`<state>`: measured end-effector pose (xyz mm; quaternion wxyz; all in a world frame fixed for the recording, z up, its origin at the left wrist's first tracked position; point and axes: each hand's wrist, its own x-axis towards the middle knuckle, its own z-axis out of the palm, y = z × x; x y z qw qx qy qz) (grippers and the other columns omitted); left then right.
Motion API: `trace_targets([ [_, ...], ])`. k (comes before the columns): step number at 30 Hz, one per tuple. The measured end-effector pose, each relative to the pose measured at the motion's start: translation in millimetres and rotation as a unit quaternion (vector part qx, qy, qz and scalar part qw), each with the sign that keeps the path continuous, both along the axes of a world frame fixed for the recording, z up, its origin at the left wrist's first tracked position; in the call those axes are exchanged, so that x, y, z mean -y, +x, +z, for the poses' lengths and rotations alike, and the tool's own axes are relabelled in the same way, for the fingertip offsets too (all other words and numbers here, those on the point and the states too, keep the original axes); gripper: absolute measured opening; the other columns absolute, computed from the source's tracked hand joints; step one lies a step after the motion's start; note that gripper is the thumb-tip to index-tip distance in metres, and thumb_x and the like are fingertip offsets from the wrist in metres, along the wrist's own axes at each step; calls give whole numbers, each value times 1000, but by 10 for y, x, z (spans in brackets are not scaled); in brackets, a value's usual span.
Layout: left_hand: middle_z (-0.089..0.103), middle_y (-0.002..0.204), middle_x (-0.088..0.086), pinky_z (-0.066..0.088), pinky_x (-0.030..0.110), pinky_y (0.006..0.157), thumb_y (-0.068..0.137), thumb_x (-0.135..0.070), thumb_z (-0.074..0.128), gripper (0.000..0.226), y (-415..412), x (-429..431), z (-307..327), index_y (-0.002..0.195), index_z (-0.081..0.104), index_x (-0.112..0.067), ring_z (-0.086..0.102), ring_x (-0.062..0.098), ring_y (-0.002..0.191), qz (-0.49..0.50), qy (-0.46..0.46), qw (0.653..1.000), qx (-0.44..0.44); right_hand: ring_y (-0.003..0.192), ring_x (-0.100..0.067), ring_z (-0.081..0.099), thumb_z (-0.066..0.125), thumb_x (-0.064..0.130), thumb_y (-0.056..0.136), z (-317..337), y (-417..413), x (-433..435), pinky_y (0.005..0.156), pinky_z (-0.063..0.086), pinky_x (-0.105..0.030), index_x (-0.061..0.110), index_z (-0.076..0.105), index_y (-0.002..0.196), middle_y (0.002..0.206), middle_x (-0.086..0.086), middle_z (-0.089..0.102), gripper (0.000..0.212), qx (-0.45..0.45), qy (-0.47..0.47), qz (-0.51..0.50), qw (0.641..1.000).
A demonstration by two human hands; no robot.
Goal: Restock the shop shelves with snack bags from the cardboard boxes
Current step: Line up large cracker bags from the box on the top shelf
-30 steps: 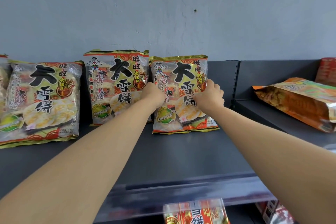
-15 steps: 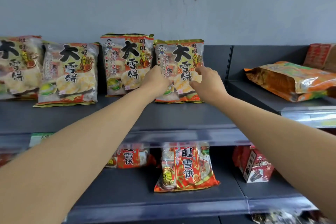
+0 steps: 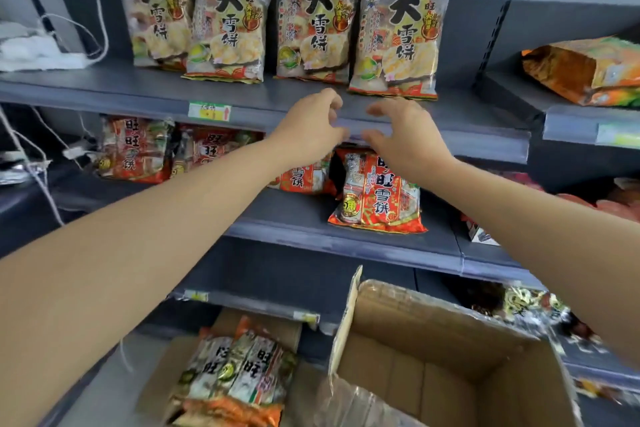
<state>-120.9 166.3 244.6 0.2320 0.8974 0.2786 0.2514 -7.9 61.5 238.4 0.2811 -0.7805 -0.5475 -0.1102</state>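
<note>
Hands empty: left hand [image 3: 311,130], right hand [image 3: 407,137], fingers loosely spread, by shelf [image 3: 145,81] edge under four upright bags [image 3: 398,42]; box [image 3: 156,371] below, seemingly holding more.

One head-worn wide-angle view is recorded, faced forward and somewhat downward at the shelves [image 3: 467,107] from close by. An open cardboard box [image 3: 433,357] is caught along the bottom edge.

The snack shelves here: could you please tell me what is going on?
A person is restocking. The left hand and right hand, open and empty, hover by the top shelf edge, below four snack bags standing in a row. Below, one cardboard box holds more bags; the larger box beside it shows none.
</note>
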Motion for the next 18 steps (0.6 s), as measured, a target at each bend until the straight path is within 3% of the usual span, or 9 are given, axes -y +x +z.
trace_targets([
  [7,56,118,4,38,25,78,90,-23,63,43,-887,-164,-550,128,49,-11,54,20,102,55,-56,993,-86,116,-32,51,56,22,92,-492,-695,-352,96,41,-39,0,60,117,122,-16,60,33,-23,-88,71,993],
  [12,53,124,7,37,25,79,92,-23,61,46,-1598,-579,-1002,133,45,-11,49,15,99,81,-116,981,-131,119,-29,51,54,20,95,-961,-1332,-839,98,42,-40,5,56,126,128,-12,57,35,-53,-170,133,975],
  [15,53,127,7,39,26,80,92,-23,60,45,-1970,-903,-1267,133,45,-10,51,17,101,92,-140,974,-153,116,-30,52,53,23,95,-1285,-1724,-1199,88,45,-37,8,58,121,117,-10,58,31,-62,-226,134,963],
  [18,54,129,8,42,27,87,92,-23,60,45,-2259,-1221,-1491,134,46,-11,54,21,109,87,-175,965,-173,122,-27,51,55,27,95,-1548,-2052,-1527,98,45,-38,12,54,131,132,-7,56,39,-89,-260,123,954],
])
